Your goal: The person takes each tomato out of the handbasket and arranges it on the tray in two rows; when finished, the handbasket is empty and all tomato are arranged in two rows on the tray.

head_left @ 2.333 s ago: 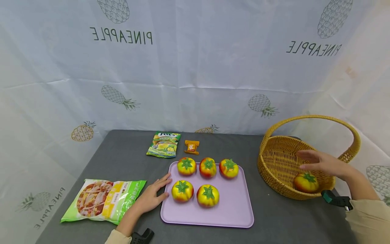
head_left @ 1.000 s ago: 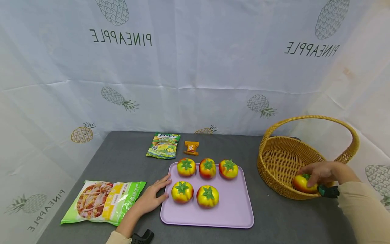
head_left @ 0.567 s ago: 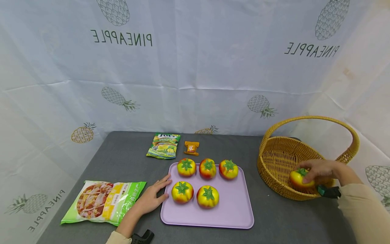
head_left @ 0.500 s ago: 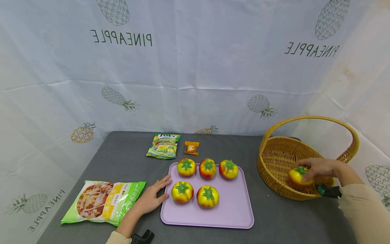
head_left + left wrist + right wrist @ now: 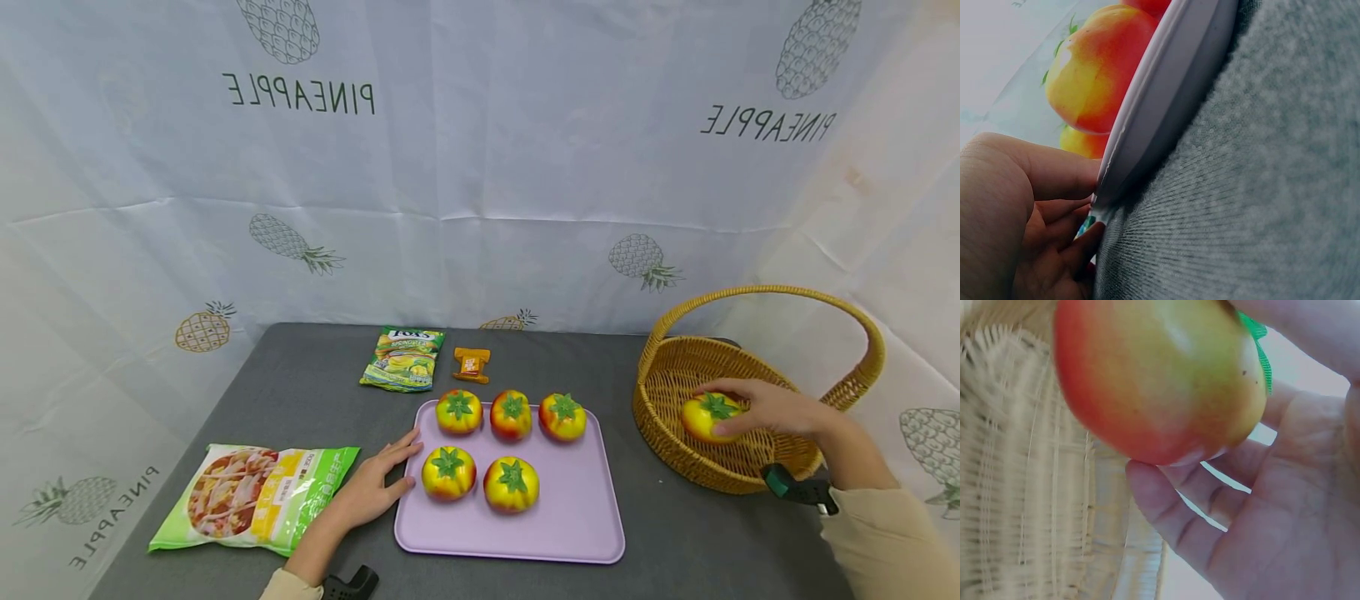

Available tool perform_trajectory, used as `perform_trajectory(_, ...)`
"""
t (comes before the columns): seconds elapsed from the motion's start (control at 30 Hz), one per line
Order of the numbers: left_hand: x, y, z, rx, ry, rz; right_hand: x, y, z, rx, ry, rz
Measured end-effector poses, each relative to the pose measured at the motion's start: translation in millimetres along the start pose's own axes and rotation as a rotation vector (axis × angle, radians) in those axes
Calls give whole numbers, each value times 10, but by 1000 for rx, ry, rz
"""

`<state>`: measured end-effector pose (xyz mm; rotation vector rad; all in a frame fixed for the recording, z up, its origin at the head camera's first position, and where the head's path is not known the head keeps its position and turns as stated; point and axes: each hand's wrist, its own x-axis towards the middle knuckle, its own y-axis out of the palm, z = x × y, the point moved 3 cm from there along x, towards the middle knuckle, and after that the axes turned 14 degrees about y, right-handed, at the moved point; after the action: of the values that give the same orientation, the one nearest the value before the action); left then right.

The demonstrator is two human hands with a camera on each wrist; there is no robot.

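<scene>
Inside the wicker basket (image 5: 678,454), my right hand (image 5: 783,408) grips a yellow-and-red tomato (image 5: 703,417) with a green leafy top. In the right wrist view, fingers curl around this tomato (image 5: 1160,375), close over the woven basket wall (image 5: 1016,462). My left hand (image 5: 371,483) rests at the left rim of a lilac tray (image 5: 555,525), its fingers extended. The left wrist view has the thumb touching the rim of the tray (image 5: 1154,106). On the tray sit several similar tomatoes (image 5: 512,483), three in the back row and two in front.
A green bag with a food picture (image 5: 255,496) lies left of my left hand. Behind the tray are a green FOX'S candy bag (image 5: 405,358) and a small orange packet (image 5: 472,364). The basket's tall handle (image 5: 772,290) arches over it. A pineapple-print curtain (image 5: 480,167) hangs behind the table.
My right hand reached down into the basket, took hold of the tomato there and has moved it left, toward the basket's left side. The left hand and tray have stayed in place.
</scene>
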<state>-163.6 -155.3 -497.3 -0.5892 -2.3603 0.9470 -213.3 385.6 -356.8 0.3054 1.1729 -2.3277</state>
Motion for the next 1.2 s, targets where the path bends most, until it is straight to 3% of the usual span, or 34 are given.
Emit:
perform_trajectory(0.17, 4, -1, -9, -5, -6, 9, -12, 165, 129, 43, -70, -76)
perform_trajectory(0.37, 7, -4, -14, -12, -9, 16, -33, 384, 335, 56, -84, -238)
perform_trajectory(0.5, 9, -5, -6, -12, -5, 13, -7, 555, 433, 81, -101, -300)
perform_trajectory(0.77, 11, -8, -13, -15, -7, 17, 77, 944, 580, 14, -152, -430)
perform_trajectory(0.97, 5, -19, -15, -23, -20, 18, 180, 1252, 688, 55, -165, -432)
perform_trajectory(1.2, 3, -10, -5, -13, -11, 14, 371, 1582, 691, 148, -175, -366)
